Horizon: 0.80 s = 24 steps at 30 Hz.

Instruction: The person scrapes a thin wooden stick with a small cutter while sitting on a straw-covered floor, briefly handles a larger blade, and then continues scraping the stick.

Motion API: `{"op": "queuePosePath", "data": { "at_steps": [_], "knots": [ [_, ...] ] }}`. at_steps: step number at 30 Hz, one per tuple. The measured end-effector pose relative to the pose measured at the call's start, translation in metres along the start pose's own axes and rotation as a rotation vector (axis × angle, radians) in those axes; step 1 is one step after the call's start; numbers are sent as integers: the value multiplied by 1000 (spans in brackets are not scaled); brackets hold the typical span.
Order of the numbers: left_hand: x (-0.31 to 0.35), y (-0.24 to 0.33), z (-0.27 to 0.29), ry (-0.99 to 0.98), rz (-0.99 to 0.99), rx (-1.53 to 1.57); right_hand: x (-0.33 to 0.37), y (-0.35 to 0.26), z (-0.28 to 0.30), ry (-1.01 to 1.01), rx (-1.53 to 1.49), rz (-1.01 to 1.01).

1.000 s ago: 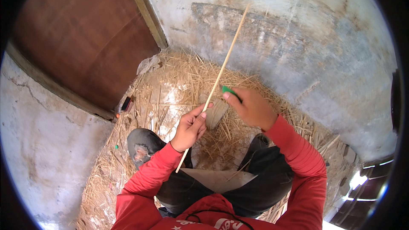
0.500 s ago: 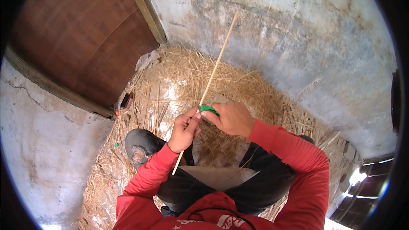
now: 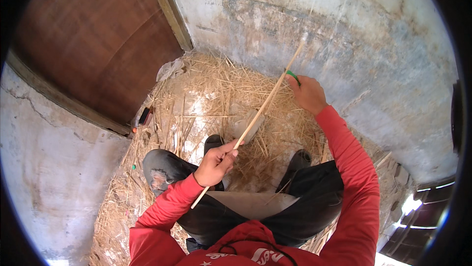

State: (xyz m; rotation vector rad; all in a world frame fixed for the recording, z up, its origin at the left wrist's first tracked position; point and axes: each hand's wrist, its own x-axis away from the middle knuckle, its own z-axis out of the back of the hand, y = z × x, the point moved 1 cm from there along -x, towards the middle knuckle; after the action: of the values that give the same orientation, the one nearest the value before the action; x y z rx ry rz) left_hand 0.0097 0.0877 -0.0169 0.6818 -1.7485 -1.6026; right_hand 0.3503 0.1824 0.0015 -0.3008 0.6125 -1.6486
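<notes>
A long, thin, pale stick [image 3: 263, 106], like bamboo or wood, slants from my lap up and away to the right. My left hand [image 3: 215, 165] is closed around its near part, and the short near end sticks out below the fist. Farther out, my right hand [image 3: 310, 94] is closed on a small green-handled knife [image 3: 293, 76]. The knife's front end meets the stick toward its far end; the blade itself is too small and blurred to make out. The stick's far tip is smeared by motion.
Loose straw and shavings [image 3: 211, 89] cover the floor. A flat greyish stone-like block [image 3: 251, 127] lies between my shoes. A stained wall [image 3: 364, 44] rises ahead, with a brown door [image 3: 93, 39] at the left. A small dark object [image 3: 145, 116] lies near the door.
My right hand with the knife has moved forward and right along the stick, away from my left hand. The stick now leans farther right, and my left hand has shifted slightly nearer me.
</notes>
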Motion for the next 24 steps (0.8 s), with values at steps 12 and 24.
{"op": "queuePosePath", "data": {
  "at_steps": [12, 24],
  "knots": [
    [27, -2, 19, -253, -77, -271, -33, 188, 45, 438, 179, -348],
    [0, -4, 38, 285, -147, 161, 13, 49, 41, 76, -118, -162]
  ]
}}
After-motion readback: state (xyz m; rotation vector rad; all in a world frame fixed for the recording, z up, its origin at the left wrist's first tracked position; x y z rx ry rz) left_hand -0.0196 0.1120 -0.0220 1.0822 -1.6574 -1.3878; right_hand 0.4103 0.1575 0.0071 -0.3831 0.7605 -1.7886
